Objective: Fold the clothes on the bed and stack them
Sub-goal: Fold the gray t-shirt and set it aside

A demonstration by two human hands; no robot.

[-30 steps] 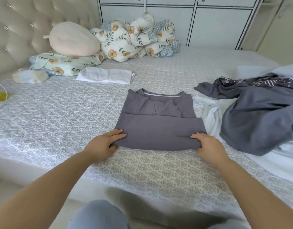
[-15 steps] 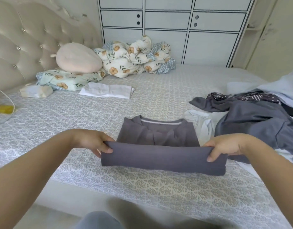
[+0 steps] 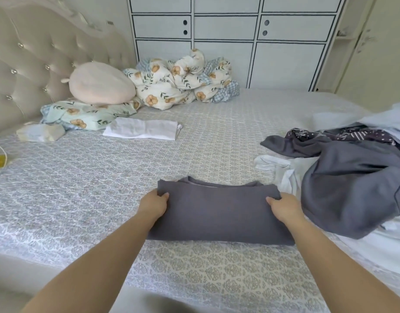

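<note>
Two hands worked over the bed [image 3: 81, 177], whose patterned sheet filled the view. Unfolded clothes [image 3: 352, 190] lay heaped at right. A folded grey shirt [image 3: 219, 213] lay near the front edge, its far corners pinched by the left hand [image 3: 154, 204] and right hand [image 3: 284, 207].

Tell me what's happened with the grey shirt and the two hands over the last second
Both hands gripped the near hem of the grey folded shirt, lifted it and carried it away from the person, over the collar end, halving the shirt. The left hand and right hand now hold the shirt's far corners down on the patterned bed cover. The white folded garment and the unfolded clothes pile stayed put.
</note>
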